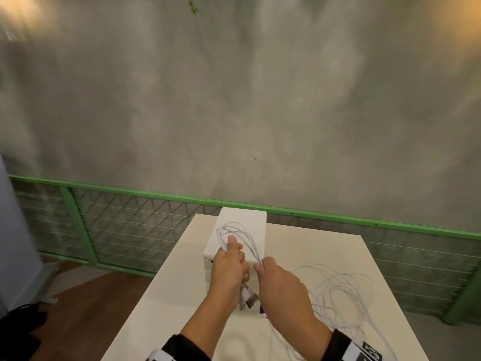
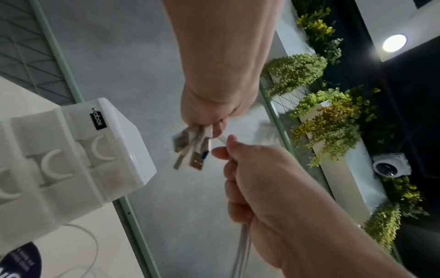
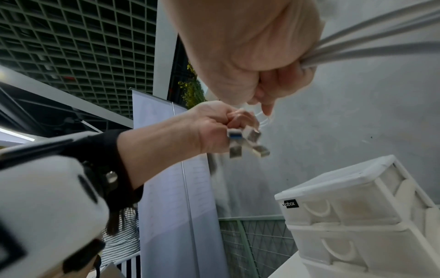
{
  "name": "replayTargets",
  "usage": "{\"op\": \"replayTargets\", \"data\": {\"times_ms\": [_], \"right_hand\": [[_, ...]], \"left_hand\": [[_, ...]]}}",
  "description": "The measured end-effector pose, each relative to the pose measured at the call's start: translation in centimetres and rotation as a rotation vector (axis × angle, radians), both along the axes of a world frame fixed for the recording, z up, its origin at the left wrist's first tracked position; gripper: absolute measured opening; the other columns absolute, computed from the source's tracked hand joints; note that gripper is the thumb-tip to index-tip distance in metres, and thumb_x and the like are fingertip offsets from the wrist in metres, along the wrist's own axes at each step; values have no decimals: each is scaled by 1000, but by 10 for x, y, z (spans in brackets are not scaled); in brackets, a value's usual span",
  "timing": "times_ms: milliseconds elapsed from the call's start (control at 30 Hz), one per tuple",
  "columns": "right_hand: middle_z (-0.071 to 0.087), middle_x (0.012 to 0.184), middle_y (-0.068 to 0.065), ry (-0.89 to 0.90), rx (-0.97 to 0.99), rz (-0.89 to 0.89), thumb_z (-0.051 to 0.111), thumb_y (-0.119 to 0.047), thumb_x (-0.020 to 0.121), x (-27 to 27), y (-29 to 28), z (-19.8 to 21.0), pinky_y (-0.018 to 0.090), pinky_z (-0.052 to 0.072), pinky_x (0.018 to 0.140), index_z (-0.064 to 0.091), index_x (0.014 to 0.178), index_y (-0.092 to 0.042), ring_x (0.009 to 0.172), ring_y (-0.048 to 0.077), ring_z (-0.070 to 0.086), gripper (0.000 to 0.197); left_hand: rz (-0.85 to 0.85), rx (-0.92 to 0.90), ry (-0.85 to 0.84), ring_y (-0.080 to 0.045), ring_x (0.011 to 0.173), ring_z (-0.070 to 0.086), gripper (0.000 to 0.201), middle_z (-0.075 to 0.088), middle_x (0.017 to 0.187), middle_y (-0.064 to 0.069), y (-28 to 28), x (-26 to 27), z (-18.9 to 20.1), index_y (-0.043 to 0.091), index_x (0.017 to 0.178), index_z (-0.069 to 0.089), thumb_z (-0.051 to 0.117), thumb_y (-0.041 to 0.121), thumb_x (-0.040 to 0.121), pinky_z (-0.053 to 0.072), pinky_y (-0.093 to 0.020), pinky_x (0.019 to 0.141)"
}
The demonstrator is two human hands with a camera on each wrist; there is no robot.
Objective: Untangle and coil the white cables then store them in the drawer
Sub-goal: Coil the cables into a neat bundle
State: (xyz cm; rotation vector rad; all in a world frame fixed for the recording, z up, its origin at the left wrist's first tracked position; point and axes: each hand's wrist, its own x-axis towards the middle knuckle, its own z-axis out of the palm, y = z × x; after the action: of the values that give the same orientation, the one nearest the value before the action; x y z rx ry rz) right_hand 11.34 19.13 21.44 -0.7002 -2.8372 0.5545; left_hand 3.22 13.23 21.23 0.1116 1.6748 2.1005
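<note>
A white cable bundle [image 1: 244, 233] arches in loops above the white drawer unit [image 1: 250, 220]. My left hand [image 1: 234, 254] grips one side of the loops, and several USB plugs [image 1: 248, 299] hang below its fist. The plugs [image 2: 190, 150] also show in the left wrist view, and in the right wrist view the plugs [image 3: 243, 143] dangle from that fist. My right hand [image 1: 261, 267] pinches the other side of the loops, strands [image 3: 357, 43] running out of its grip. More loose white cable [image 1: 338, 293] lies tangled on the table [image 1: 182, 282] at the right. The unit's drawers [image 3: 345, 212] are shut.
The table is narrow, with the drawer unit at its far end. Behind it runs a green railing [image 1: 156, 196] with wire mesh before a concrete wall. Wooden floor lies to the left. A dark round label [image 2: 21, 263] sits by the unit. A person in stripes [image 3: 123, 235] stands further off.
</note>
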Motion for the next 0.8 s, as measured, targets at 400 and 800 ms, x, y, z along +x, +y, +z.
{"op": "replayTargets", "data": {"times_ms": [400, 800], "right_hand": [[58, 110, 6, -119, 239, 173, 25, -23, 100, 8, -7, -6, 27, 16, 46, 37, 123, -16, 87, 33, 60, 27], [49, 75, -4, -30, -47, 131, 17, -44, 98, 23, 16, 1, 31, 34, 66, 38, 72, -28, 71, 17, 43, 37]], "left_hand": [[-189, -34, -210, -8, 43, 37, 36, 46, 51, 4, 1, -6, 6, 17, 55, 59, 68, 41, 80, 31, -18, 42], [-333, 372, -418, -27, 75, 73, 54, 74, 76, -18, -6, 0, 16, 11, 52, 37, 30, 34, 101, 47, -39, 79]]}}
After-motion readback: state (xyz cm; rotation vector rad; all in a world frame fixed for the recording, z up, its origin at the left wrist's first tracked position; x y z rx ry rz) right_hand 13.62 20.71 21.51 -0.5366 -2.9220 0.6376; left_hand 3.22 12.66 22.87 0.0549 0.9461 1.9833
